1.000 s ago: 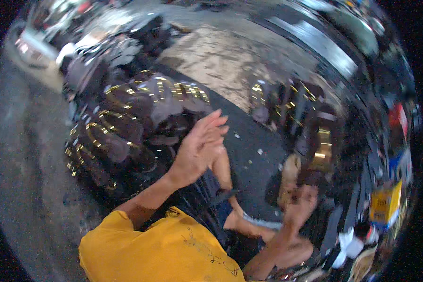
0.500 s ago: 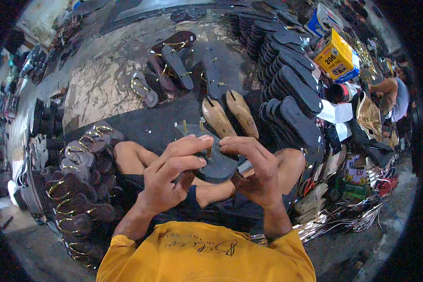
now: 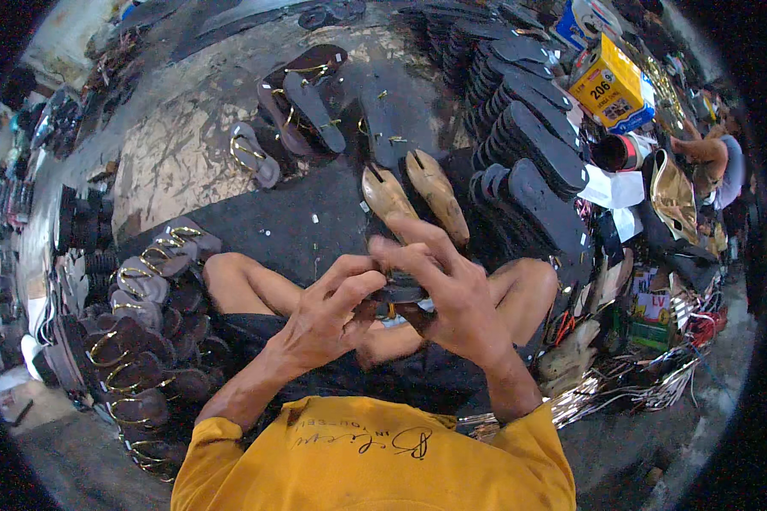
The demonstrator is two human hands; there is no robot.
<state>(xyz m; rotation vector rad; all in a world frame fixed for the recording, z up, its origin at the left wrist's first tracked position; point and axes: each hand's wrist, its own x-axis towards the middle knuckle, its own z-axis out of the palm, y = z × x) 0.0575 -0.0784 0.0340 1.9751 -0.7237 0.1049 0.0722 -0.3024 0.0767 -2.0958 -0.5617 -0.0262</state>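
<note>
Between my two hands, above my crossed legs, is a dark sandal sole [image 3: 406, 291], seen nearly edge-on and mostly covered by fingers. A bit of gold strap shows at its underside. My left hand [image 3: 332, 308] grips its left side with bent fingers. My right hand [image 3: 452, 294] closes round the other side, its fingers reaching over the top and slightly blurred. Just beyond the hands lie two wooden shoe lasts [image 3: 388, 194], side by side on a dark mat [image 3: 264, 243].
Stacked dark soles [image 3: 533, 145] stand at the right, near a yellow box [image 3: 609, 83]. Finished sandals with gold straps [image 3: 141, 281] pile up at my left. More sandals [image 3: 314, 111] lie ahead. Strips of shiny strapping [image 3: 605, 387] spread at the lower right. Another person [image 3: 716, 162] sits far right.
The sole has tipped from lying face-up to nearly edge-on, and its upright gold strap ends are no longer visible. My hands have come closer together, the right fingers now reaching over it.
</note>
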